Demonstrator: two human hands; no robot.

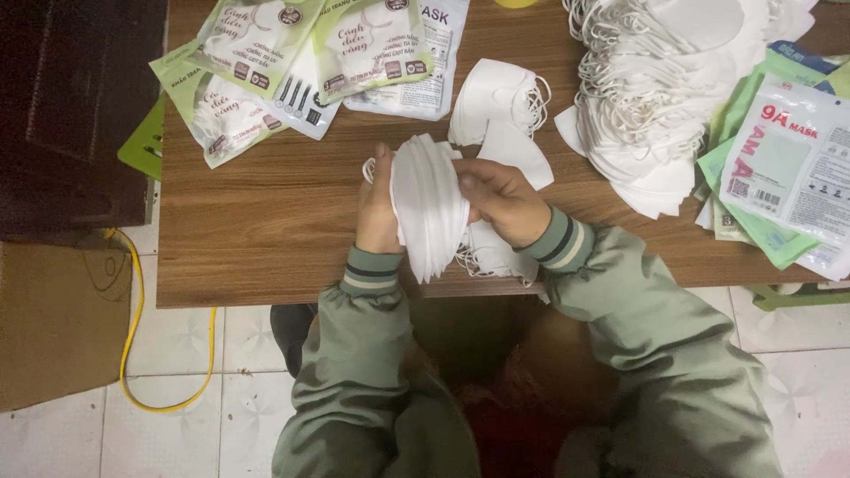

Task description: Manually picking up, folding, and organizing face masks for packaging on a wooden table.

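A stack of folded white face masks (428, 205) stands on edge between both hands, just above the near edge of the wooden table (274, 212). My left hand (378, 208) presses its left side. My right hand (500, 199) grips its right side with bent fingers. A few more white masks (491, 252) lie under my right wrist, their ear loops hanging over the table edge. Both arms wear green sleeves with striped cuffs.
A small pile of masks (498, 99) lies behind the hands. A large heap of white masks (660, 88) fills the back right. Green and white mask pouches (266, 62) lie at the back left, more pouches (784, 168) at the right. A yellow cable (133, 319) runs on the tiled floor.
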